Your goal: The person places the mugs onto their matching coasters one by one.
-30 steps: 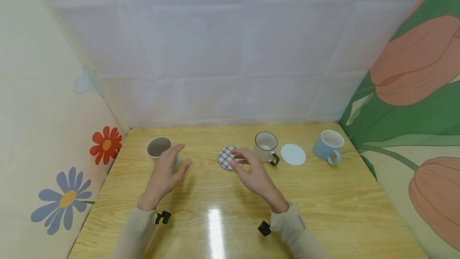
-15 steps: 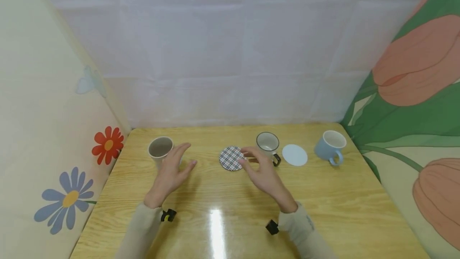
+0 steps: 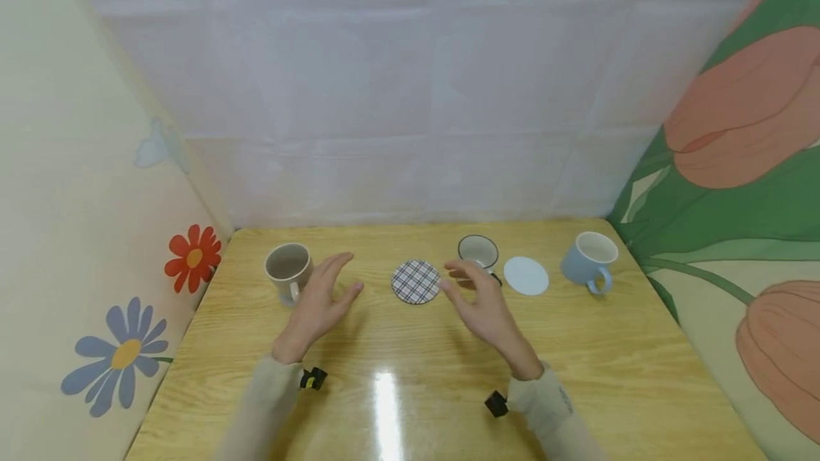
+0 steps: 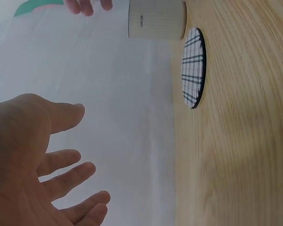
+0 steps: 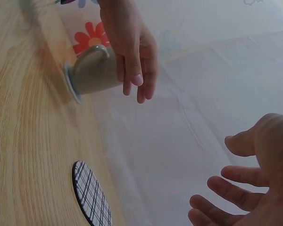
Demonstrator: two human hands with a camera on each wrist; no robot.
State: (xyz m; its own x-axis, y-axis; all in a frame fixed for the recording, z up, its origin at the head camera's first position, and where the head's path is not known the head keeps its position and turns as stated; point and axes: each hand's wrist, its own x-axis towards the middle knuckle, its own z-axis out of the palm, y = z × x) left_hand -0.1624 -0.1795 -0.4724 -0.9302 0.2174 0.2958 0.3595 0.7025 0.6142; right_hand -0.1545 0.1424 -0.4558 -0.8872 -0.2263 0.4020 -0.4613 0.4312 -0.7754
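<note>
My left hand (image 3: 320, 308) is raised above the table, fingers relaxed and holding nothing. Just left of it a beige mug (image 3: 282, 277) stands upright on a pale round coaster (image 5: 71, 82), its handle towards the hand. My right hand (image 3: 485, 308), also without anything in it, hovers with fingers spread and lightly bent. Partly hidden behind that hand is a cream mug (image 3: 478, 251) with a dark rim. Between the two hands a round plaid coaster (image 3: 416, 282) lies flat; the left wrist view shows its dark edge.
Right of the cream mug lies a plain pale round coaster (image 3: 526, 276). A light blue mug (image 3: 586, 260) stands near the table's far right corner. White cloth (image 3: 410, 105) hangs behind the wooden table (image 3: 608, 368), with flowered panels at both sides.
Both hands have drifted to the right with nothing in them. The beige mug's handle and the whole plaid coaster now show; the right hand covers more of the cream mug.
</note>
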